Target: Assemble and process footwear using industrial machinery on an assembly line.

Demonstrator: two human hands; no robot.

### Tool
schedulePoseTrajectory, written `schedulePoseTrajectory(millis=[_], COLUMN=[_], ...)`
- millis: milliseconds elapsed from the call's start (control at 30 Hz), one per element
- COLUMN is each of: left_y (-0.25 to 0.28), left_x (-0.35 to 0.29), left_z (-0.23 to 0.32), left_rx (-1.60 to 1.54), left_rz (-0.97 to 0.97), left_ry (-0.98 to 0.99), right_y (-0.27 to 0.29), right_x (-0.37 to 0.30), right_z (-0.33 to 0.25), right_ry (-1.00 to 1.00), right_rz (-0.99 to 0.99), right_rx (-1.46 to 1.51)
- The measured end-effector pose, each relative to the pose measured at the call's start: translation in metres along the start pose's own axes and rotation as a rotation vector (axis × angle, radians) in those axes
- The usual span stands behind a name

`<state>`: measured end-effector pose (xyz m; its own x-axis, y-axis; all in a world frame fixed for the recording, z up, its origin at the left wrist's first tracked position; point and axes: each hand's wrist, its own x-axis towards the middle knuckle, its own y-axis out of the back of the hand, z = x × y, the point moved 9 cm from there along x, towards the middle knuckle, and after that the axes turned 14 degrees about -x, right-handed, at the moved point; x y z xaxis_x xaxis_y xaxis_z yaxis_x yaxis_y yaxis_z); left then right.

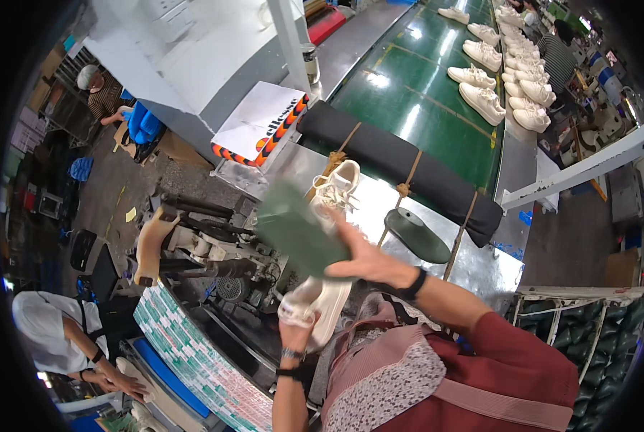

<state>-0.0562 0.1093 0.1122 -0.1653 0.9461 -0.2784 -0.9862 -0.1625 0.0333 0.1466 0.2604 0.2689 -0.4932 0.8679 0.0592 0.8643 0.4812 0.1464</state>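
sneaker (334,302) in my grip, cream-white, held up in front of my chest over the metal surface (480,266). my left hand (296,327) is clenched around its lower end, near the heel, with a dark band on that wrist. my right hand (368,259) lies flat and open across the green shoe last (300,234) that sticks out of the sneaker, palm pressing on it, fingers spread; a black watch sits on that wrist. the sneaker's laced front points up and away from me, just reaching the edge of the black padded roll (408,169) tied with rope. beside my right hand, on the metal surface, rests a dark green last (417,236), apart from the sneaker. beyond the roll runs a green conveyor belt (408,86) carrying rows of white sneakers (480,97). to my left stands a machine (206,252) with a tan foot-shaped form, and next to it a white box with orange and black edging (260,122). at the lower left another person in a white shirt (55,331) works with both hands low. racks of green lasts (588,324) show at the far right.
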Motion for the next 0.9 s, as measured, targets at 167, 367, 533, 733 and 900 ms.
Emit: schedulePoseTrajectory(millis=[167,367,533,733,900], left_y=[-0.133,-0.253,-0.290,-0.306,-0.351], left_x=[0.118,0.186,0.226,0.266,0.250], left_z=[0.069,0.126,0.117,0.078,0.133], left_rx=[0.212,1.025,1.351,1.709,1.572], left_rz=[-0.095,-0.147,-0.526,-0.994,-1.244], left_ry=[-0.127,-0.570,-0.458,-0.220,-0.526], right_y=[0.203,0.251,0.227,0.185,0.183], right_x=[-0.100,-0.185,-0.170,-0.112,-0.115], right_z=[0.065,0.171,0.149,0.142,0.152], right_ry=[-0.209,-0.658,-0.296,-0.296,-0.410], right_rz=[0.633,0.569,0.687,0.449,0.438], right_rx=[-0.527,-0.963,-0.920,-1.124,-1.148])
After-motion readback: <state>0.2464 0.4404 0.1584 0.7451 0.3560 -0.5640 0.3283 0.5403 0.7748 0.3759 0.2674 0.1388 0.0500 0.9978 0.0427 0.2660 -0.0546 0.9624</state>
